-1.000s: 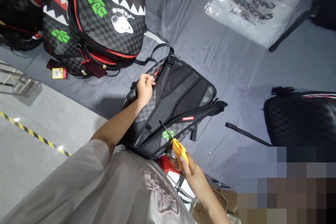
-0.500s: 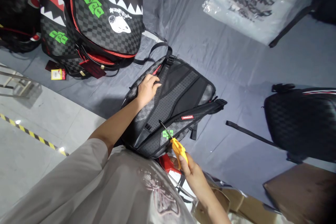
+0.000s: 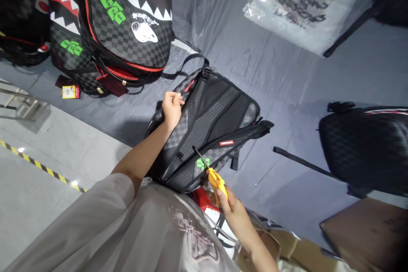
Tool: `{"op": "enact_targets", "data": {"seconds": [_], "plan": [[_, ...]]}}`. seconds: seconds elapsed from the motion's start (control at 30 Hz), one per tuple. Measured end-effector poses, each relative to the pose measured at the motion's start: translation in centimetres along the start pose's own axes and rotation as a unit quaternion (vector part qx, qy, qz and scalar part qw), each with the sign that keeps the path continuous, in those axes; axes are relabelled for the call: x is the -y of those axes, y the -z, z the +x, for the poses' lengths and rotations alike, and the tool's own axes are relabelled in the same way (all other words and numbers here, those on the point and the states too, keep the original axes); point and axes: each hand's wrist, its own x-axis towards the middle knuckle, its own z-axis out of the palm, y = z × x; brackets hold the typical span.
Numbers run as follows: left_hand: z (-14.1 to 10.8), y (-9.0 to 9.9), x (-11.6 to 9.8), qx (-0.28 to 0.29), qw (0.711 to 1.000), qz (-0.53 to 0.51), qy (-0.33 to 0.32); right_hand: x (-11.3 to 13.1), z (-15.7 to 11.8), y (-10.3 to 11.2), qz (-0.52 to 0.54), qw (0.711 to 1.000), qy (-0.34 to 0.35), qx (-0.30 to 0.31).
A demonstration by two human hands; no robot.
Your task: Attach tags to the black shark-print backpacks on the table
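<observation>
A black and dark-grey checkered backpack lies with its padded back and straps facing up, close to my body. At its left edge is my left hand, fingers curled and pinched together; whatever lies between the fingertips is too small to make out. My right hand is wrapped round a yellow-handled tool with a thin, dark-tipped metal end. That tip reaches over the lower shoulder strap, near a green money print; I cannot tell whether it touches.
Upright shark-mouth backpacks stand at the upper left. A plastic-wrapped package lies at the top right, and another dark backpack at the right. Cardboard boxes are at the lower right. Yellow-black tape marks the floor.
My left hand has drawn back leftward from the backpack's panel to its side edge, its fingers now more curled. My right hand and the yellow-handled tool have hardly moved.
</observation>
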Motion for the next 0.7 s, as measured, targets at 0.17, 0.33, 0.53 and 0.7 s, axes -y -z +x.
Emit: {"op": "enact_targets", "data": {"seconds": [0.17, 0.33, 0.53, 0.7], "plan": [[-0.2, 0.6, -0.6, 0.126, 0.984, 0.047, -0.117, -0.1, 0.2, 0.0, 0.012, 1.000, 0.009, 0.003], [0.3, 0.4, -0.3, 0.188, 0.950, 0.160, -0.192, 0.0, 0.4, 0.1, 0.005, 1.000, 0.015, 0.000], [0.9, 0.2, 0.2, 0.193, 0.932, 0.227, -0.208, 0.2, 0.5, 0.1, 0.004, 1.000, 0.009, -0.006], [1.1, 0.1, 0.2, 0.054, 0.990, 0.117, -0.064, 0.8, 0.3, 0.3, 0.014, 1.000, 0.004, -0.007]]}}
